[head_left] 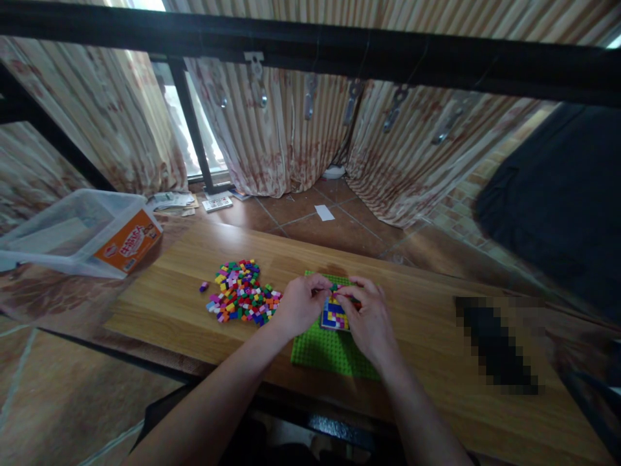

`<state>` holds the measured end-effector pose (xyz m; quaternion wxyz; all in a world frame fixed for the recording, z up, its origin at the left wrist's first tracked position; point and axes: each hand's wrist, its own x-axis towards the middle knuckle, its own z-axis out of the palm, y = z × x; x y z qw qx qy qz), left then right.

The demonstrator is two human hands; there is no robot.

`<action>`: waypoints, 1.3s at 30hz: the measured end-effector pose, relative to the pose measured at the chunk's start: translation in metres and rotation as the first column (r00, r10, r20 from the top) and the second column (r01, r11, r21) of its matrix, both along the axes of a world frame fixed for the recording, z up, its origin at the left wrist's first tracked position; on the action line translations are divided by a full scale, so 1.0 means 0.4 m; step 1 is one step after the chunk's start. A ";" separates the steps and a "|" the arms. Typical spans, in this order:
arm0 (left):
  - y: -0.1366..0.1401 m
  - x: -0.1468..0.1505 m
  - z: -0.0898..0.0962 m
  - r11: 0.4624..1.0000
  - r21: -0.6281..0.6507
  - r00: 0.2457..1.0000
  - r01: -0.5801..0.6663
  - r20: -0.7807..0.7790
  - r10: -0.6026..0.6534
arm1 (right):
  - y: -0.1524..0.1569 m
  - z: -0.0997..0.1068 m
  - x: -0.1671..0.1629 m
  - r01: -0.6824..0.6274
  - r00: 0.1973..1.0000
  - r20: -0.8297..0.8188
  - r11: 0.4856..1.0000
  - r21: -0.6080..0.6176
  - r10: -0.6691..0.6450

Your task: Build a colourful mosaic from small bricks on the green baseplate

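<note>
A green studded baseplate (315, 356) lies on the wooden table, with a small multicoloured build of toy bricks (334, 316) on it; blue, yellow, white and pink show. My left hand (301, 305) reaches in from the left, its thumb and fingers pinched at the far edge of the build. From the other side my right hand (369, 317) meets it, thumb and forefinger closed at the same spot. A small green toy brick (334, 287) shows between the fingertips. My fingers partly hide the build's far side.
A heap of loose toy bricks (242, 298) lies left of the baseplate, a purple one (204, 286) apart from it. A clear plastic bin (72, 239) with an orange label stands past the table's left end. A blurred-out dark object (499, 346) lies on the right.
</note>
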<state>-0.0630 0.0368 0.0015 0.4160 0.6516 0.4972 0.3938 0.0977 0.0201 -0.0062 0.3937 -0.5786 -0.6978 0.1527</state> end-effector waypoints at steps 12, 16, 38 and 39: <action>-0.009 0.006 0.000 1.000 0.028 0.998 0.008 -0.061 -0.006 | 0.010 -0.005 0.006 0.023 0.982 -0.188 0.997 -0.077 -0.037; -0.008 0.006 0.000 1.000 0.025 0.998 0.009 -0.055 -0.008 | 0.013 -0.011 0.005 0.046 0.977 -0.201 0.994 -0.100 -0.065; -0.013 0.010 0.006 0.999 0.039 0.995 -0.011 -0.099 0.015 | 0.022 -0.020 -0.009 0.067 0.959 -0.263 0.984 -0.166 -0.110; -0.013 0.011 0.006 0.999 0.038 0.995 -0.013 -0.102 0.017 | 0.023 -0.020 -0.010 0.067 0.960 -0.259 0.984 -0.165 -0.109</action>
